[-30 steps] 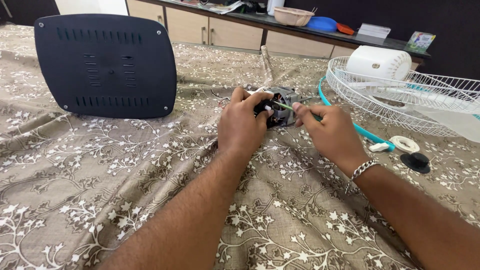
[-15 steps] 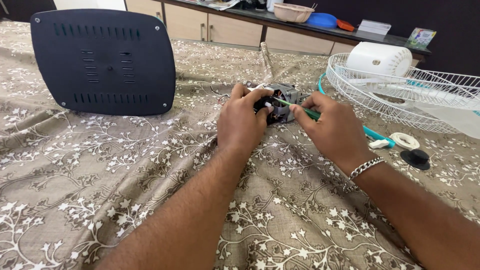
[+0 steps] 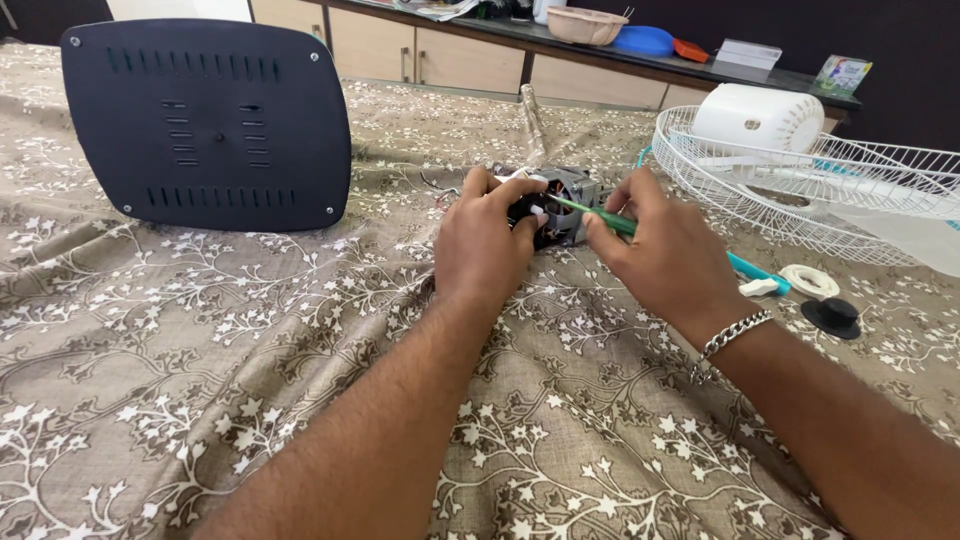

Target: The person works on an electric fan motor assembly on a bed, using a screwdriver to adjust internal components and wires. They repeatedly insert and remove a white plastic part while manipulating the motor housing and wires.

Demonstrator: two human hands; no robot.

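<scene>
Near the far edge of the floral brown cloth (image 3: 250, 400), the left hand (image 3: 485, 245) curls closed around a small metal fan motor (image 3: 562, 200), while the right hand (image 3: 665, 250) pinches a thin green-handled screwdriver (image 3: 600, 215) against it.

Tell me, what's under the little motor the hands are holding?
The motor rests on the flowered cloth. The left hand covers its near side, so what lies beneath there cannot be seen.
</scene>
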